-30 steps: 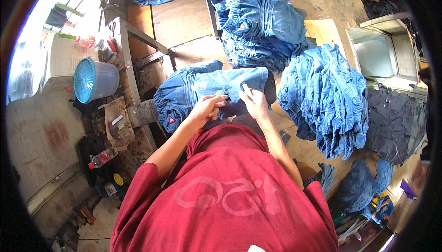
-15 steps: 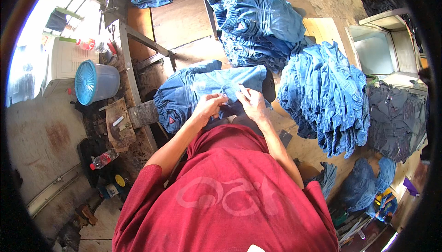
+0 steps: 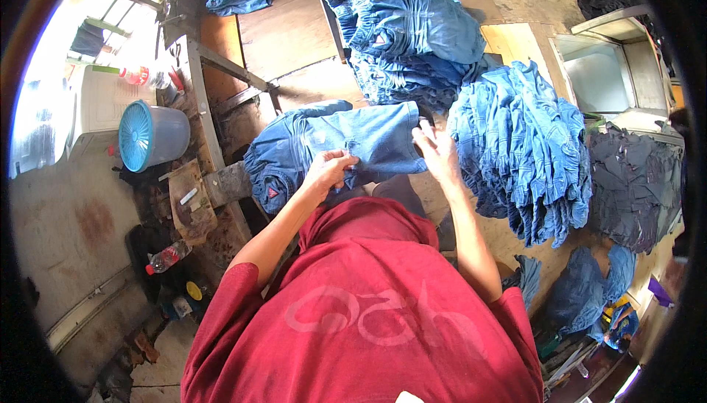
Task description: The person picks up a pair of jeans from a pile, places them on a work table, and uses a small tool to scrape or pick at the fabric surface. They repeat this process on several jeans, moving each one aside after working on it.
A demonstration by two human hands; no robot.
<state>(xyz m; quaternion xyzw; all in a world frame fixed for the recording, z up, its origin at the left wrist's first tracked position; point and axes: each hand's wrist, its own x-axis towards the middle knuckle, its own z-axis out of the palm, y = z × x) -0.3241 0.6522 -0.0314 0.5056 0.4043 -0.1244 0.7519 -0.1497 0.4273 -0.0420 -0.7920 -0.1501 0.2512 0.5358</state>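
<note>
A pair of blue denim trousers lies across in front of me, one leg stretched toward the right over a padded support. My left hand is closed, pinching the near edge of that leg between thumb and fingers. Beside the leg's right end is my right hand, its fingers bent together at the hem. Something small and dark shows by those fingertips, but I cannot make out what it is. A red triangular patch marks the bunched waist part at the left.
A tall pile of folded denim stands beyond my hands, and another denim heap at the right. Dark garments lie farther right. To the left are a bucket with a blue lid, a bottle and a wooden frame.
My right hand has moved right and slightly up, away from the left hand to the leg's end. The trouser leg now lies more open and flat. My left hand still pinches the near edge.
</note>
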